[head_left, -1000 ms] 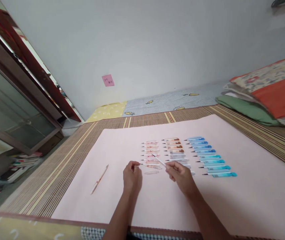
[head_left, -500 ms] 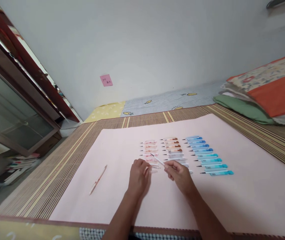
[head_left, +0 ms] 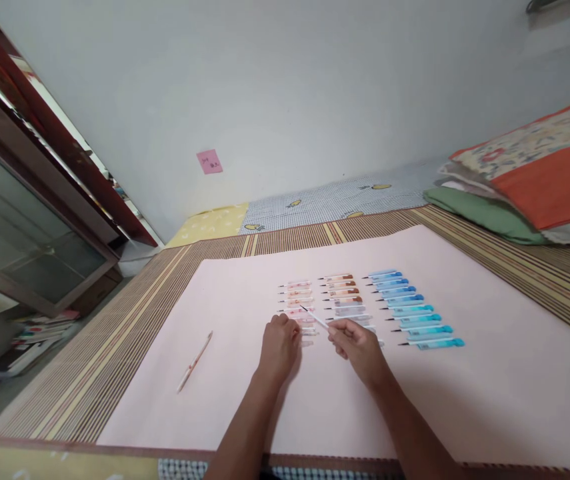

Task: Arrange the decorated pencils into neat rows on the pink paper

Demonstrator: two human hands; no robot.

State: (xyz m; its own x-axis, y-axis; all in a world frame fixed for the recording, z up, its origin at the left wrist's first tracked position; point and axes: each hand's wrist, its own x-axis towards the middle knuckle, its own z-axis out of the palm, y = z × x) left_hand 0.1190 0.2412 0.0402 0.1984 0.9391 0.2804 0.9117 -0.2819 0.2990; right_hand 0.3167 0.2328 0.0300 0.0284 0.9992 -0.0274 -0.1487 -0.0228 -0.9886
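Observation:
My right hand [head_left: 357, 343] pinches a thin white pencil [head_left: 317, 318] with a dark tip, which points up and left above the paper. To its left, my left hand [head_left: 279, 343] has its fingers curled together at the lower end of a column of pink pencils and caps [head_left: 299, 293]; what lies between the fingertips is hidden. Beyond my right hand a column of brown and grey ones [head_left: 342, 293] is partly covered. Farther right lies a column of blue and turquoise ones [head_left: 415, 310]. A single pink-patterned pencil [head_left: 195, 362] rests apart at the left.
A large pale pink sheet [head_left: 155, 400] lies over a striped mat [head_left: 89, 347]. At the right back are folded orange and floral cloths [head_left: 545, 180] on a green one [head_left: 485, 217]. A pink note [head_left: 209, 161] sticks to the wall. A glass-fronted cabinet [head_left: 29, 220] stands left.
My left hand has shifted slightly to the right, its fingers closing in over the column's lower end. The right hand keeps the white pencil in nearly the same place.

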